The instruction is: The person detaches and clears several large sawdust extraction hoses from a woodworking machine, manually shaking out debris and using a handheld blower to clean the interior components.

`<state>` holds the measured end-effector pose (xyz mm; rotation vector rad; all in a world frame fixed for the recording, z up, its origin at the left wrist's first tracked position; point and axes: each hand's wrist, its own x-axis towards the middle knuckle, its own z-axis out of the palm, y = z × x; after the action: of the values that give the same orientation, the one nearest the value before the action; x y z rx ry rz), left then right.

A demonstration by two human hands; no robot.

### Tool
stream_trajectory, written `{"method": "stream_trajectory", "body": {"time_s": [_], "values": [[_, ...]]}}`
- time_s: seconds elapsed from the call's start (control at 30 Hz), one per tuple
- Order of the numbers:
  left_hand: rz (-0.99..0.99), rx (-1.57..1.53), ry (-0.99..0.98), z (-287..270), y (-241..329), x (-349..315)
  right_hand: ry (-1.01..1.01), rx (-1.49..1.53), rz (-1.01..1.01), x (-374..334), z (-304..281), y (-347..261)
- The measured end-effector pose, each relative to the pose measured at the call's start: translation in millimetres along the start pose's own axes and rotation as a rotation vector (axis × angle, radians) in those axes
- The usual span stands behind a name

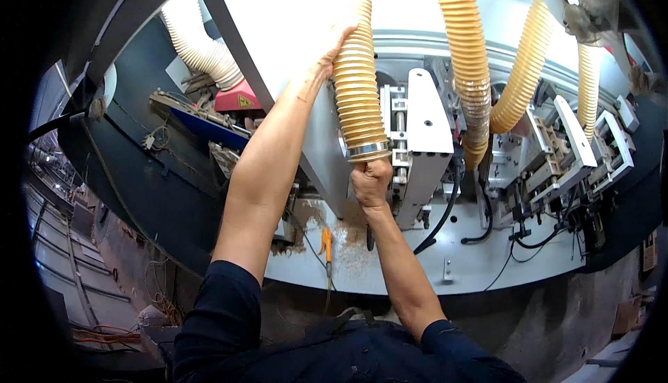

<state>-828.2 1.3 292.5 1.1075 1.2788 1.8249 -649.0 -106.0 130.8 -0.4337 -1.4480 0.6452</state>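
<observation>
A worker's left hand (339,48) lies along the upper side of a ribbed hose (357,94), the right hand (372,180) curled under its metal band (368,151); whether either hand's fingers pinch cannot be told. A slack lower hold could let the end swing against the white cover (428,105) beside it.

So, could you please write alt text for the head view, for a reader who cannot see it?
The left hand rests against the side of a ribbed yellowish hose, while the right hand is curled at its lower end, below a metal band. More ribbed hoses hang to the right over machinery; below, an orange tool shows against a white surface.
</observation>
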Motion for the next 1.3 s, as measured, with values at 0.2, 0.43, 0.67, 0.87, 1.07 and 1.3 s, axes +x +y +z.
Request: {"method": "stream_trajectory", "body": {"time_s": [0.2, 0.43, 0.67, 0.87, 1.07, 1.3], "values": [[0.070, 0.069, 0.028, 11, 8, -9, -0.046, -0.126, 0.220, -40, -41, 10], [0.018, 0.050, -0.047, -11, -2, 3, -0.311, -0.384, 0.176, -45, -35, -10], [0.017, 0.085, -0.115, -9, -3, -6, -0.288, -0.074, 0.075, -3, -18, 19], [0.024, 0.106, -0.099, 0, 2, -24, -0.294, -0.130, -0.128, 82, 20, 36], [0.024, 0.109, -0.071, -2, 3, -30, -0.122, 0.126, -0.157, 141, 64, 30], [0.020, 0.123, -0.045, 0, 5, -36, -0.290, 0.174, 0.157, 168, 72, 27]]}}
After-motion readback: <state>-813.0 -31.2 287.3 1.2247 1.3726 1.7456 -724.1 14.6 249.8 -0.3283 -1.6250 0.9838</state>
